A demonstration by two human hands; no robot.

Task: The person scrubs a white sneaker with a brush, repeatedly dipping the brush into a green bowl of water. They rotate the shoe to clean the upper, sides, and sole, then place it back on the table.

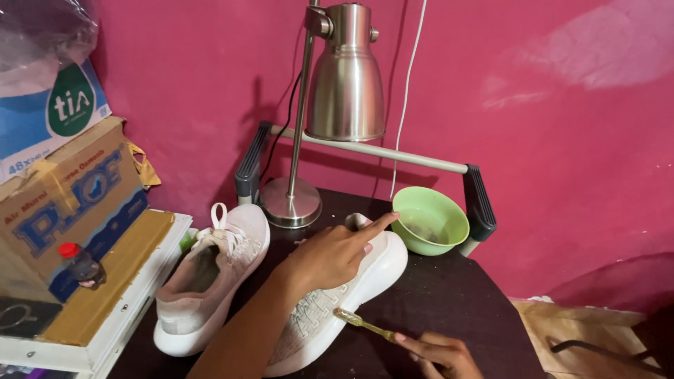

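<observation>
A dark table is carrying everything, and behind the fingers a steel desk lamp is standing. Two pale sneakers are lying here: one upright sneaker well to the left of the fingers, and one tipped sneaker lying on its side, sole toward the person. Its long axis is running from near-left to far-right, directly under the left hand. This hand is pressing on the shoe with fingers spread, the index finger pointing toward the one green bowl just beyond the toe. The right hand is pinching one small brush, probably an old toothbrush, fingers closed around its handle; the view is poor at the frame edge. The bristle end is touching the sole, just left of those fingers. The left hand is nearer the shoe. One small red-capped bottle is standing far left.
</observation>
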